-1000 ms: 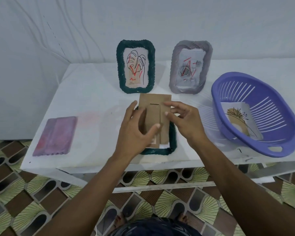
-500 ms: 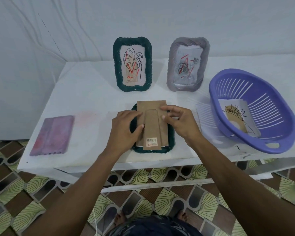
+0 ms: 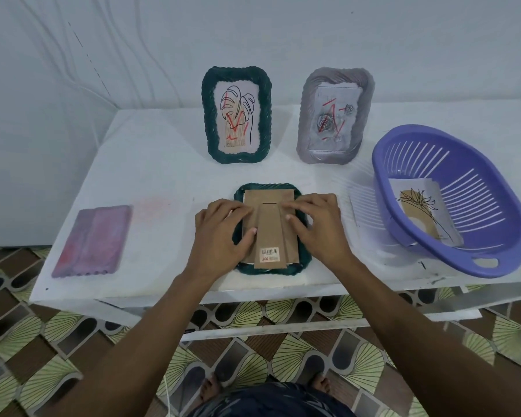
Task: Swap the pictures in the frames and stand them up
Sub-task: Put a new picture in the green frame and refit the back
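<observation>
A dark green frame point(image 3: 269, 266) lies face down near the front edge of the white table point(image 3: 151, 164), its brown cardboard backing point(image 3: 269, 227) now seated flat inside the rim after sitting raised and askew a second ago. The left hand point(image 3: 220, 233) and right hand point(image 3: 316, 227) press down on either side of the backing, fingers spread flat and gripping nothing, thumbs against the folded stand strip with its barcode sticker point(image 3: 269, 252). That suggests this frame is being closed up and awaits standing. Behind the flat frame, a second green frame point(image 3: 236, 114) with a leaf drawing and a grey frame point(image 3: 334, 115) with a rose picture already stand upright. To its right sits a purple basket point(image 3: 451, 200) holding a loose flower print point(image 3: 423, 212), with a sheet of white paper point(image 3: 366, 212) just beside it; well to its left lies a pink frame point(image 3: 94, 239), flat. Nothing blocks the hands, though the standing frames behind leave limited room.
</observation>
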The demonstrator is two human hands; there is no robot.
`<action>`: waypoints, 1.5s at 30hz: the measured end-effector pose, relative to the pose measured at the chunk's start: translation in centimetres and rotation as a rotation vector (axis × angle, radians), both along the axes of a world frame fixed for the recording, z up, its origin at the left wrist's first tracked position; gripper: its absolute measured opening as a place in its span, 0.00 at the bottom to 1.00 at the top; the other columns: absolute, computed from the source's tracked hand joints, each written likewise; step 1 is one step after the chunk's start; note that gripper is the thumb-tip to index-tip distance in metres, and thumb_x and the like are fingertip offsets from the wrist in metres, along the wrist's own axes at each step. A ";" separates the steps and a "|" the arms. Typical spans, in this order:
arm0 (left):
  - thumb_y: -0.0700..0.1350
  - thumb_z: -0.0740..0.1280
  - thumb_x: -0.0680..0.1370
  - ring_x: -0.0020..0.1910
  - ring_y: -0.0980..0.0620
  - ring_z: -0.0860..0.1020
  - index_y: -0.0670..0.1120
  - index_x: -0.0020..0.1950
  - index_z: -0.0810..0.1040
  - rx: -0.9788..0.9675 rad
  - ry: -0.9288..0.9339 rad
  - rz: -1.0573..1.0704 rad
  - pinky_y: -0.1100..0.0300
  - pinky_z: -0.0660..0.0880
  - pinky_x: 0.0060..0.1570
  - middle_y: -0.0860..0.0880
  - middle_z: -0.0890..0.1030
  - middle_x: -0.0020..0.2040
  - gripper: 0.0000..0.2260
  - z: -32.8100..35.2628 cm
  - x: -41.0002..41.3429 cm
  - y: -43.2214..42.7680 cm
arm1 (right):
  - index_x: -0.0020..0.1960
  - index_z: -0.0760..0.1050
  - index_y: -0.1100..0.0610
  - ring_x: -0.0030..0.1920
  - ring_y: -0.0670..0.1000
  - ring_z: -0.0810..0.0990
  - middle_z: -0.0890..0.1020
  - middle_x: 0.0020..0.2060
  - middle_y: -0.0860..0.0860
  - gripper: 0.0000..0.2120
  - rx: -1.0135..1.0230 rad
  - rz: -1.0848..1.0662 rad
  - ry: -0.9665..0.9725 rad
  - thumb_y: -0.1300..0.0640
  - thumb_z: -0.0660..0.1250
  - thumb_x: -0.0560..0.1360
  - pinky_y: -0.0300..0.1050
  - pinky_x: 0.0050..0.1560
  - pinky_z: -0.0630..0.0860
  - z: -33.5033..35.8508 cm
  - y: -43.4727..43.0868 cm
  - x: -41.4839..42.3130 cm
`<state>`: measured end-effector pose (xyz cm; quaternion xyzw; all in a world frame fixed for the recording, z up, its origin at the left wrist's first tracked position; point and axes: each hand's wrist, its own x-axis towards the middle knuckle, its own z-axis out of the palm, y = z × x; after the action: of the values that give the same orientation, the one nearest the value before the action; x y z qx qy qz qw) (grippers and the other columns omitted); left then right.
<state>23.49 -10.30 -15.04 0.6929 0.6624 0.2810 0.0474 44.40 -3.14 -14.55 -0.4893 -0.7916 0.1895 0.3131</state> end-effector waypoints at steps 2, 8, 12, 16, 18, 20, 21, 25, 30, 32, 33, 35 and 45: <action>0.57 0.60 0.75 0.65 0.52 0.69 0.48 0.63 0.77 -0.002 -0.014 0.008 0.52 0.63 0.63 0.52 0.77 0.62 0.21 -0.1 0.0 0.0 | 0.57 0.81 0.49 0.57 0.51 0.67 0.79 0.55 0.47 0.11 0.007 -0.003 -0.023 0.52 0.70 0.75 0.47 0.56 0.67 -0.2 0.0 0.0; 0.58 0.62 0.75 0.65 0.54 0.69 0.49 0.64 0.77 0.005 -0.112 -0.018 0.54 0.65 0.62 0.53 0.77 0.62 0.22 -0.1 -0.2 0.1 | 0.57 0.82 0.50 0.59 0.51 0.68 0.79 0.57 0.47 0.12 -0.011 -0.007 -0.026 0.51 0.70 0.74 0.51 0.58 0.68 -0.4 0.0 -0.1; 0.58 0.62 0.74 0.65 0.54 0.69 0.49 0.64 0.76 0.008 -0.113 -0.021 0.53 0.66 0.62 0.52 0.77 0.62 0.22 -0.3 -0.2 0.2 | 0.57 0.81 0.50 0.59 0.51 0.68 0.79 0.57 0.47 0.12 -0.013 -0.004 -0.036 0.51 0.70 0.74 0.50 0.58 0.68 -0.2 -0.1 -0.1; 0.58 0.62 0.74 0.65 0.54 0.69 0.48 0.63 0.77 -0.003 -0.082 -0.023 0.53 0.65 0.63 0.53 0.76 0.62 0.22 -0.5 -0.4 0.3 | 0.56 0.81 0.50 0.59 0.51 0.68 0.78 0.57 0.47 0.11 -0.013 -0.012 -0.067 0.51 0.70 0.74 0.46 0.56 0.64 -0.1 -0.2 -0.3; 0.58 0.62 0.74 0.65 0.54 0.68 0.49 0.62 0.78 -0.007 -0.064 -0.031 0.53 0.64 0.62 0.53 0.76 0.62 0.21 -0.4 -0.4 0.4 | 0.55 0.81 0.49 0.59 0.51 0.68 0.78 0.57 0.46 0.11 -0.014 -0.011 -0.073 0.51 0.71 0.74 0.47 0.55 0.65 -0.1 -0.1 -0.3; 0.57 0.62 0.75 0.66 0.54 0.66 0.50 0.62 0.77 -0.016 -0.057 -0.035 0.55 0.62 0.62 0.53 0.74 0.62 0.20 -0.2 -0.6 0.7 | 0.54 0.81 0.49 0.58 0.51 0.69 0.78 0.55 0.46 0.10 -0.024 -0.008 -0.051 0.51 0.71 0.73 0.47 0.55 0.66 -0.1 0.1 -0.3; 0.57 0.63 0.75 0.66 0.54 0.65 0.50 0.62 0.77 -0.021 -0.062 -0.031 0.56 0.61 0.62 0.54 0.73 0.62 0.18 -0.2 -0.7 1.1 | 0.54 0.81 0.49 0.58 0.51 0.69 0.78 0.54 0.46 0.10 -0.028 -0.008 -0.029 0.51 0.71 0.73 0.48 0.56 0.67 -0.1 0.3 -0.3; 0.53 0.63 0.76 0.65 0.53 0.65 0.50 0.62 0.77 -0.028 -0.163 0.029 0.55 0.61 0.62 0.52 0.72 0.63 0.16 0.1 -1.3 3.3 | 0.54 0.81 0.49 0.56 0.50 0.70 0.76 0.51 0.45 0.10 -0.042 -0.026 0.051 0.53 0.70 0.73 0.53 0.58 0.70 0.2 2.1 -0.2; 0.54 0.64 0.74 0.63 0.49 0.68 0.49 0.61 0.79 -0.065 -0.151 0.035 0.51 0.66 0.61 0.50 0.75 0.59 0.18 0.2 -2.1 5.8 | 0.56 0.80 0.47 0.58 0.51 0.70 0.78 0.54 0.48 0.12 -0.057 -0.054 -0.038 0.49 0.72 0.73 0.53 0.57 0.69 0.3 4.2 0.0; 0.55 0.63 0.74 0.62 0.50 0.69 0.50 0.62 0.79 -0.067 -0.134 0.029 0.54 0.63 0.58 0.50 0.76 0.58 0.19 -0.1 -2.3 6.0 | 0.57 0.80 0.46 0.59 0.50 0.70 0.78 0.56 0.48 0.13 -0.069 -0.051 -0.059 0.47 0.71 0.73 0.50 0.56 0.67 0.1 4.4 0.0; 0.55 0.63 0.74 0.62 0.50 0.69 0.50 0.62 0.79 -0.066 -0.130 0.029 0.55 0.62 0.58 0.51 0.76 0.57 0.19 -0.2 -2.3 6.0 | 0.57 0.80 0.46 0.59 0.50 0.70 0.78 0.56 0.47 0.13 -0.070 -0.048 -0.058 0.47 0.71 0.73 0.49 0.56 0.66 0.0 4.5 0.1; 0.55 0.63 0.74 0.61 0.51 0.69 0.51 0.61 0.79 -0.066 -0.124 0.029 0.56 0.60 0.57 0.52 0.77 0.56 0.18 -0.3 -2.3 6.1 | 0.57 0.80 0.45 0.59 0.50 0.70 0.78 0.56 0.47 0.13 -0.072 -0.044 -0.051 0.46 0.71 0.73 0.49 0.55 0.66 -0.1 4.6 0.1; 0.55 0.63 0.75 0.58 0.52 0.71 0.53 0.57 0.80 -0.033 -0.112 0.005 0.56 0.59 0.56 0.53 0.77 0.55 0.14 -0.3 -2.4 6.1 | 0.54 0.81 0.43 0.60 0.49 0.68 0.78 0.56 0.44 0.09 -0.120 0.006 -0.045 0.46 0.70 0.74 0.47 0.52 0.60 0.1 5.1 0.3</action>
<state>21.06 -4.16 -15.38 0.6733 0.6651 0.3086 0.0950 44.72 1.94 -14.46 -0.5090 -0.7872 0.2262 0.2647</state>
